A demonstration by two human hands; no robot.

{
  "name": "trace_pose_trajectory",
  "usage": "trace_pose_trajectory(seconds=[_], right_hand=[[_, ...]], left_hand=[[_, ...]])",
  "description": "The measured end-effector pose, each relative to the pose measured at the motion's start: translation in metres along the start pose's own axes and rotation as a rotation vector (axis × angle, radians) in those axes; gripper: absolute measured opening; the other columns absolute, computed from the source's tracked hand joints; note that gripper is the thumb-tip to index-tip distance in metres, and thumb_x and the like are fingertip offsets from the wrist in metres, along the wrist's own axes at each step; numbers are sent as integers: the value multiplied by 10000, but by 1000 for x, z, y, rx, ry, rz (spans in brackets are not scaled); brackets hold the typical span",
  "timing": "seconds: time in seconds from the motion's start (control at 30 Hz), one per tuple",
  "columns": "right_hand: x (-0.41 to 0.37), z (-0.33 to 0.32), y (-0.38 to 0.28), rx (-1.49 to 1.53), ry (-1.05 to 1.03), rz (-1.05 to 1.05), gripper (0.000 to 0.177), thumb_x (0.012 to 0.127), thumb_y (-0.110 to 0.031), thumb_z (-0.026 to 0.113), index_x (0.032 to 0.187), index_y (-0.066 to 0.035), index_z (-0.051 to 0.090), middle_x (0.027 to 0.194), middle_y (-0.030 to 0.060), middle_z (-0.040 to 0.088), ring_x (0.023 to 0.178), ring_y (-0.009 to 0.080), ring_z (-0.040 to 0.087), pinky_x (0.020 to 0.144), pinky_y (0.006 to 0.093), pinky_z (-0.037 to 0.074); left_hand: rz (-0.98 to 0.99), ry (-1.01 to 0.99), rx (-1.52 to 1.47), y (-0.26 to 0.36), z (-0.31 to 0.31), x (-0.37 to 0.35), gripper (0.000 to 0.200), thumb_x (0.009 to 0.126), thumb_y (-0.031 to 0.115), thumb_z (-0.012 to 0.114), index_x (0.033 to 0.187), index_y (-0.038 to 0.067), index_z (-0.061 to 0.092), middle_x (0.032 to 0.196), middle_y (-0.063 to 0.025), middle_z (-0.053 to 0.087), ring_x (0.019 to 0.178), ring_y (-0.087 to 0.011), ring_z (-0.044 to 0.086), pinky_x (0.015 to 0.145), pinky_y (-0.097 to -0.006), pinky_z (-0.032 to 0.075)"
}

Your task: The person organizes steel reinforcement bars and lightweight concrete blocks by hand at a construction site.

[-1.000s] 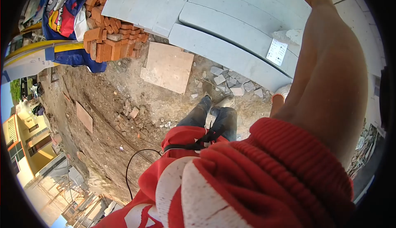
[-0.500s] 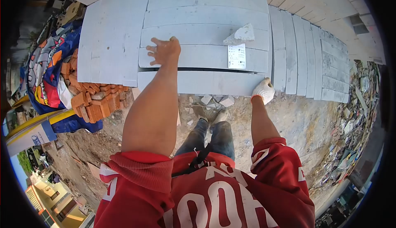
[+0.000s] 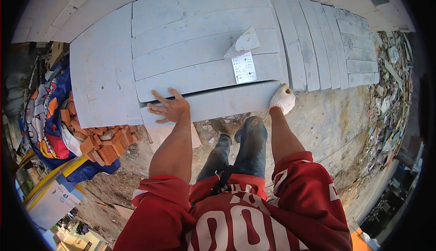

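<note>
The left hand [image 3: 170, 108], earlier over the stack [image 3: 204, 28], now lies on the left end of the front block [image 3: 231, 99], grip spread open. The gloved right hand [image 3: 282, 99] stays curled at its right end; whether gripping, I cannot tell. The block lines the stack's near edge, long axis side to side, left end nearer the body.

A stack of pale grey blocks [image 3: 200, 37] served as the bearing surface, its front block [image 3: 227, 102] set off by a narrow dark gap. Toward the front right of the stack's top lay a handwritten sheet [image 3: 244, 69], with a rough broken chunk [image 3: 243, 44] touching its far end. The bare dirt ground [image 3: 318, 128] ran along the stack's front, bearing orange bricks [image 3: 106, 146] heaped by its left front corner and scattered rubble [image 3: 393, 96] beyond its right end.
</note>
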State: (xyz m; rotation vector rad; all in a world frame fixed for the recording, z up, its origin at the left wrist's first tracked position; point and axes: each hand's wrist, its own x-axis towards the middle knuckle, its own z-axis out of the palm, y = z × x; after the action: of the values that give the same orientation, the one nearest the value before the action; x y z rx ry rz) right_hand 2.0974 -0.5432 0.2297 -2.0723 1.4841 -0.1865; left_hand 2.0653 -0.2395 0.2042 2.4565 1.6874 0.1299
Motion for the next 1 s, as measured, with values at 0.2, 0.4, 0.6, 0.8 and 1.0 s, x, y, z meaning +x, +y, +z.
trace_pose_trajectory(seconds=[0.2,0.4,0.6,0.8,1.0], right_hand=[[1,-7,-1,-66,-38,54,409,858,-413,498,907,-77,727,889,203,687,859,390,660,774,452,513],[2,-21,3,26,-154,105,415,866,-404,476,906,-55,696,881,217,682,874,376,663,779,455,520],[4,-12,11,106,-83,120,381,860,-394,509,893,-57,684,871,188,689,854,357,666,752,440,524],[2,-16,12,166,-140,131,373,865,-390,514,904,-64,691,881,179,692,856,337,670,764,437,527],[1,-12,14,153,-131,108,370,870,-381,509,923,-60,686,889,183,690,861,339,668,765,442,525]], left_hand=[[1,41,-9,-4,7,3,658,902,592,451,1480,332,276,1560,-187,154,1460,-366,89,1054,-706,145],[412,153,197,-55,82,67,501,966,400,451,1418,253,292,1502,-217,231,1266,-630,287,1028,-701,249],[556,14,661,-18,14,16,544,948,245,469,1429,217,216,1488,-315,173,1251,-641,317,1037,-696,260],[514,127,408,-63,180,168,616,907,154,539,1410,138,182,1478,-353,123,1319,-605,244,1023,-708,273],[536,-136,846,-6,-9,4,736,911,269,523,1466,92,72,1436,-340,268,1346,-520,277,1097,-580,285]])
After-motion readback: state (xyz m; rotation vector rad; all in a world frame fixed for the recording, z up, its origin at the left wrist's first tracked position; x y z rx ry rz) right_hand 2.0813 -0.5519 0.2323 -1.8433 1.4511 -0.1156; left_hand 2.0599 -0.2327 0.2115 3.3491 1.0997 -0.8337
